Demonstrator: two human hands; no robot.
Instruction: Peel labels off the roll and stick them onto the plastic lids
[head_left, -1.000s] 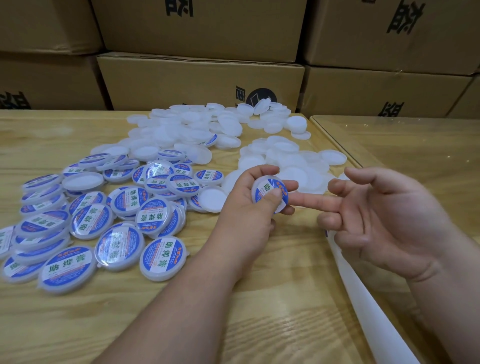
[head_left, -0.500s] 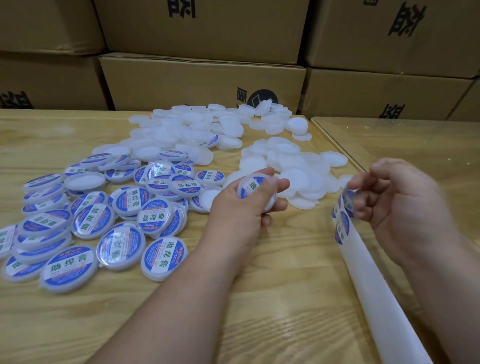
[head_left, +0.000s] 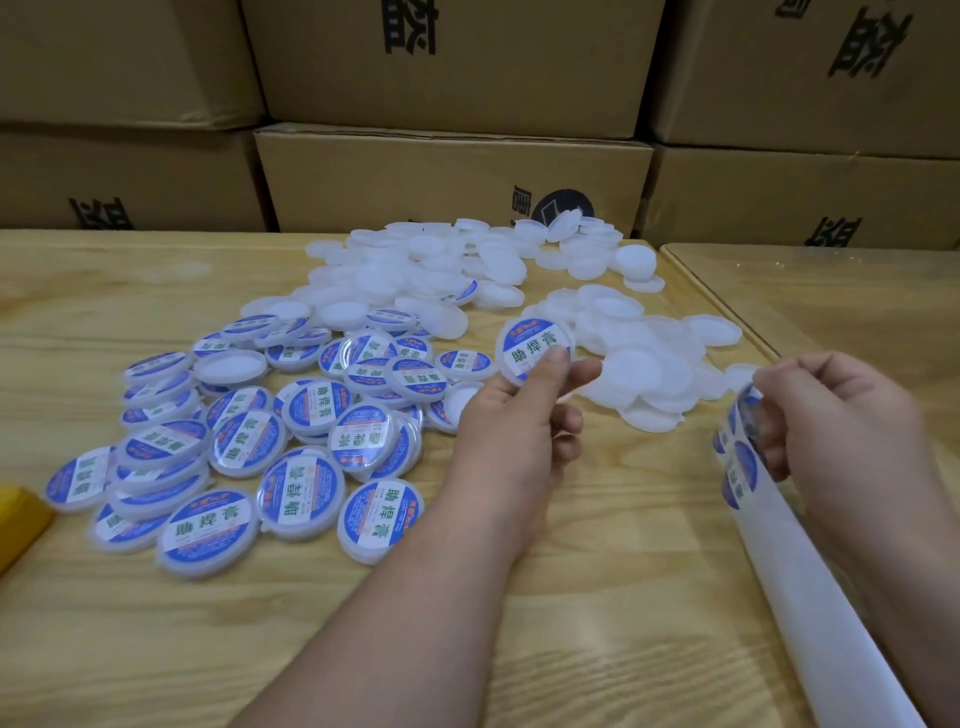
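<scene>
The label strip (head_left: 789, 530) runs off the frame at 5 o'clock. The right hand (head_left: 841, 431) hides its curled top end. At 9 o'clock the edge cuts a yellow object (head_left: 18, 519), unidentifiable. Small print on the labels is unreadable.

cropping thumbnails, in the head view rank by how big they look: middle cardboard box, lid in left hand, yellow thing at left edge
1. middle cardboard box, by far the largest.
2. lid in the left hand.
3. yellow thing, cut off by the frame, so this last placing is unsure.
</scene>
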